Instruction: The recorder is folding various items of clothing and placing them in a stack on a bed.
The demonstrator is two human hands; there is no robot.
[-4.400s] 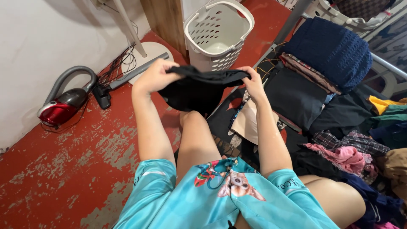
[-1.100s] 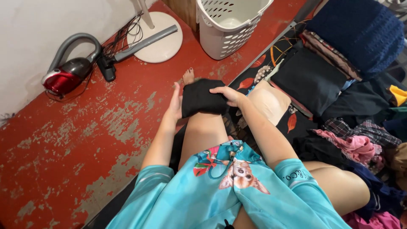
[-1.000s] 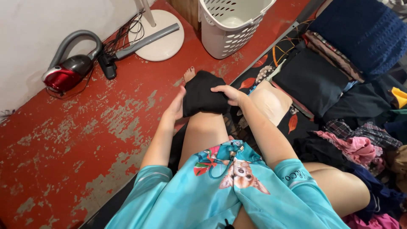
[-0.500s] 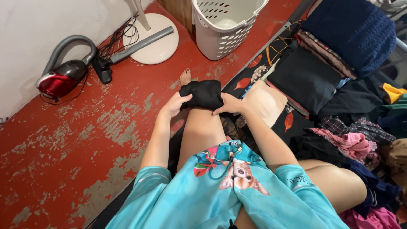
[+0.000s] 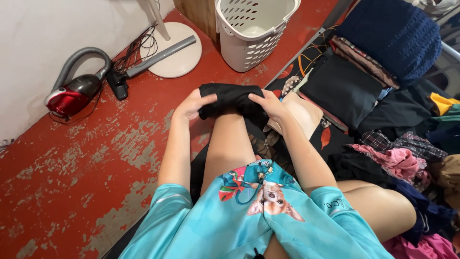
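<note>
We see through a single head-worn camera, looking steeply down and forward from above our own lap. It sits close: our turquoise shirt (image 5: pixel 249 225) fills the bottom edge, and our raised knee lies straight ahead of it. Taking the white laundry basket (image 5: pixel 253 29) at the top centre as landmark, the view reaches just past it; the red vacuum cleaner (image 5: pixel 72 96) lies well left of it, the heaped clothes (image 5: pixel 393 158) right of it.

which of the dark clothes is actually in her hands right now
The small folded black garment on the knee, gripped by the left hand and right hand; the other dark clothes lie on the pile untouched.
</note>
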